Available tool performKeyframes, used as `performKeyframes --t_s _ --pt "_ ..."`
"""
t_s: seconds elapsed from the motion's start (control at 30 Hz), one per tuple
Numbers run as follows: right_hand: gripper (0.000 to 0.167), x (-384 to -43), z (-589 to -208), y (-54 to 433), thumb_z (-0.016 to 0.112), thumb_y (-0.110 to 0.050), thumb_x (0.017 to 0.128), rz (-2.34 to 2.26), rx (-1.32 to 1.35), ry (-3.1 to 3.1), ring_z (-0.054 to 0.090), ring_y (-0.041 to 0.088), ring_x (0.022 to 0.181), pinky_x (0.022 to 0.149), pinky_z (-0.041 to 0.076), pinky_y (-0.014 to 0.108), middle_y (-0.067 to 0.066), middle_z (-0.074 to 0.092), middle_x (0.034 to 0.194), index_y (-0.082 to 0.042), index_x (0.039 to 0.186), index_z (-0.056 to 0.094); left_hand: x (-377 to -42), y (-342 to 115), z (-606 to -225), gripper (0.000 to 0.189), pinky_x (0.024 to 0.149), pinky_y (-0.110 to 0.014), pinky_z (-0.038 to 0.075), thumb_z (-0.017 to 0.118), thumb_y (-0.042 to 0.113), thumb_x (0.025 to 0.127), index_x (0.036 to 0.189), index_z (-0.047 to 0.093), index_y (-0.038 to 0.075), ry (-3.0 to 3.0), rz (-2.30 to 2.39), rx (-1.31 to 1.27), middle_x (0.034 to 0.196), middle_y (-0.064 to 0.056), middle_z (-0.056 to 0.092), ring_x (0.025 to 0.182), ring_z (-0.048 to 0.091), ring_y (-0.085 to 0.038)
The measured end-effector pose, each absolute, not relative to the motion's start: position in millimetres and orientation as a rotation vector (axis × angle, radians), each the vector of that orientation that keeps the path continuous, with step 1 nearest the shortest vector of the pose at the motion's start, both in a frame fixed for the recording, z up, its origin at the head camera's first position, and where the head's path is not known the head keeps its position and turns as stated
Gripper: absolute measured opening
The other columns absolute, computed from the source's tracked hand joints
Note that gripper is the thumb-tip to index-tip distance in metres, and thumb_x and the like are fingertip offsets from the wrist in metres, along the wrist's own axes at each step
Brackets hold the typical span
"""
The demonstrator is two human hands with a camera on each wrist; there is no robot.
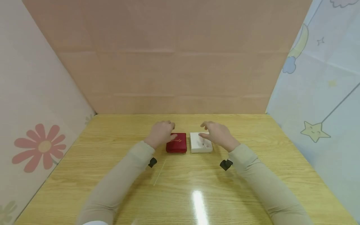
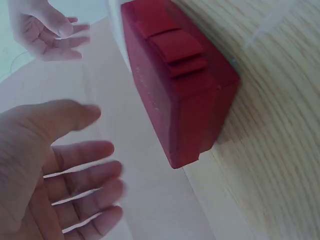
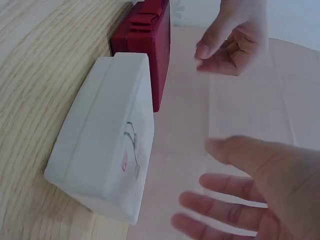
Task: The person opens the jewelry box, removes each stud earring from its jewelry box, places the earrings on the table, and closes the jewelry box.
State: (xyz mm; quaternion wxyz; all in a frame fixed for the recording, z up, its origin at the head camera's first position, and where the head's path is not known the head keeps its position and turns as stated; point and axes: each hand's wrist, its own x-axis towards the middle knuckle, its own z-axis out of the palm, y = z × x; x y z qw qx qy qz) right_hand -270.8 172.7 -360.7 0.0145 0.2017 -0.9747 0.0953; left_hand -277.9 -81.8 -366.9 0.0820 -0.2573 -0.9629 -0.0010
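Note:
A small red box (image 1: 176, 144) with gold lettering on its lid and a red bow (image 2: 175, 47) on its front side lies on the table. Just to its right is a white box (image 1: 197, 144) with a thin plant-like drawing and a small red mark on the lid. My left hand (image 1: 162, 132) hovers above the red box's left side, fingers relaxed and apart from it in the left wrist view. Over the right part of the white box is my right hand (image 1: 217, 133), its fingers spread and touching nothing in the right wrist view.
The wooden table (image 1: 112, 134) ends at a plain pinkish back wall (image 1: 174, 72). A flower-printed panel (image 1: 42, 93) stands on the left, and a panel with moon and star prints (image 1: 317, 97) on the right. Light glares off the tabletop near the front.

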Motion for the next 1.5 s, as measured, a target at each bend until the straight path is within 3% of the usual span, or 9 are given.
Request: performKeyframes --t_s 0.1,0.2,0.33,0.43,0.63,0.97,1.27,1.37,1.5 --pt "0.028 -272.5 -358.9 167.5 0.063 -0.031 0.094 0.431 0.628 -3.004 0.063 0.017 0.078 0.064 0.051 0.033 0.005 0.068 0.096 -0.011 0.113 0.064 -279.3 -85.8 -365.8 0.015 0.054 -0.025 0.047 0.069 0.024 0.088 0.082 0.064 0.011 -2.867 -0.115 -0.784 0.077 0.001 0.062 0.061 0.054 -0.01" --pt "0.026 -273.8 -357.2 156.7 0.063 -0.029 0.094 0.564 0.671 -2.983 0.063 0.02 0.087 0.074 0.052 0.038 0.005 0.067 0.101 -0.011 0.113 0.063 -280.6 -92.7 -366.2 0.013 0.058 -0.027 0.046 0.071 0.021 0.086 0.09 0.065 0.01 -2.934 -0.304 -0.766 0.085 -0.002 0.064 0.067 0.053 -0.013" --pt "0.056 -279.3 -359.1 138.3 0.068 -0.037 0.089 0.667 0.797 -3.0 0.053 0.029 0.121 0.098 0.044 0.049 0.011 0.057 0.131 -0.011 0.135 0.051 -286.0 -105.1 -371.1 0.062 0.086 -0.04 0.051 0.081 0.031 0.078 0.129 0.053 0.008 -3.019 -0.658 -0.766 0.124 -0.011 0.057 0.105 0.057 -0.023" --pt "0.085 -283.7 -363.8 126.1 0.074 -0.046 0.082 0.65 0.877 -3.061 0.038 0.034 0.136 0.108 0.034 0.053 0.014 0.04 0.148 -0.011 0.149 0.034 -291.5 -113.2 -380.1 0.101 0.105 -0.05 0.039 0.087 0.037 0.069 0.148 0.031 0.009 -3.076 -0.885 -0.821 0.148 -0.014 0.037 0.133 0.04 -0.031" --pt "0.11 -288.0 -376.6 108.9 0.078 -0.057 0.072 0.507 0.98 -3.137 0.031 0.036 0.141 0.113 0.024 0.058 0.017 0.031 0.154 -0.007 0.153 0.023 -297.3 -119.1 -401.2 0.128 0.113 -0.054 0.026 0.091 0.041 0.062 0.154 0.01 0.007 -3.195 -1.044 -0.92 0.158 -0.016 0.015 0.143 0.022 -0.034" --pt "0.113 -287.2 -390.2 88.7 0.077 -0.062 0.068 0.156 0.961 -3.203 0.035 0.028 0.14 0.115 0.009 0.061 0.013 0.041 0.15 -0.007 0.152 0.026 -294.1 -110.5 -412.3 0.126 0.109 -0.051 0.033 0.091 0.035 0.063 0.155 0.008 0.009 -3.283 -0.94 -0.926 0.154 -0.013 0.023 0.137 0.033 -0.03" --pt "0.105 -289.8 -393.0 84.3 0.082 -0.056 0.066 0.157 0.975 -3.188 0.046 0.026 0.132 0.117 0.006 0.057 0.011 0.051 0.139 -0.004 0.146 0.037 -297.5 -110.1 -422.1 0.106 0.104 -0.045 0.04 0.088 0.025 0.068 0.149 0.022 0.008 -3.211 -0.956 -0.936 0.142 -0.01 0.036 0.128 0.041 -0.026" --pt "0.102 -290.1 -386.0 90.1 0.084 -0.051 0.066 0.311 1.002 -3.164 0.047 0.027 0.129 0.117 0.011 0.053 0.011 0.052 0.138 -0.004 0.145 0.039 -296.5 -110.7 -416.1 0.102 0.102 -0.043 0.043 0.087 0.022 0.068 0.148 0.025 0.009 -3.136 -1.069 -0.947 0.138 -0.008 0.038 0.124 0.044 -0.024" --pt "0.101 -288.2 -365.6 102.6 0.085 -0.042 0.069 0.602 1.032 -3.11 0.05 0.027 0.122 0.108 0.036 0.045 0.011 0.05 0.138 -0.003 0.147 0.034 -291.1 -111.3 -395.9 0.102 0.102 -0.042 0.044 0.084 0.015 0.072 0.15 0.019 0.008 -2.982 -1.377 -0.963 0.141 -0.01 0.035 0.124 0.046 -0.025"
